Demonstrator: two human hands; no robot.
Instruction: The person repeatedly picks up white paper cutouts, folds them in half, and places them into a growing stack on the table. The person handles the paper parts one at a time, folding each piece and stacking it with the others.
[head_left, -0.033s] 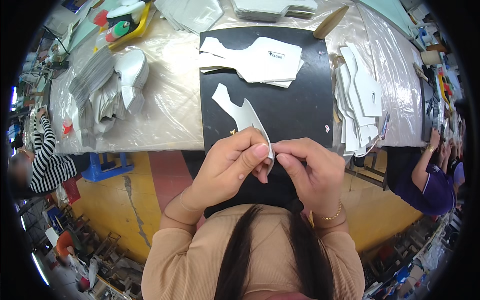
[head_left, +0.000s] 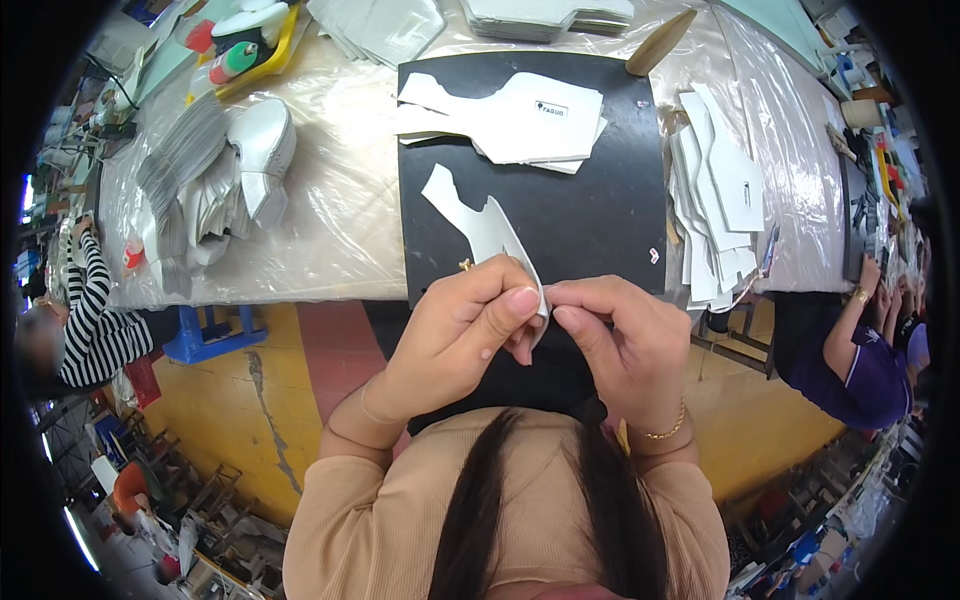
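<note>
A curved white shoe-upper piece (head_left: pixel 488 230) is bent over in front of me, its narrow notched end reaching up over the black mat (head_left: pixel 600 225). My left hand (head_left: pixel 460 325) is closed round its lower part, thumb on top. My right hand (head_left: pixel 635 345) pinches at the edge of the same piece, thumb and forefinger close to the left thumb. Whether something small sits between the right fingertips is too hidden to tell. Farther up the mat lie a few overlapping white upper pieces (head_left: pixel 535 125), the top one with a small printed label.
Fanned white pieces (head_left: pixel 725 190) lie right of the mat. At the left stand bundled stacks of pale pieces (head_left: pixel 190 170). A tapered wooden tool (head_left: pixel 660 43) rests at the mat's far right corner. A yellow tray (head_left: pixel 275 65) holds bottles. Other people sit at both sides.
</note>
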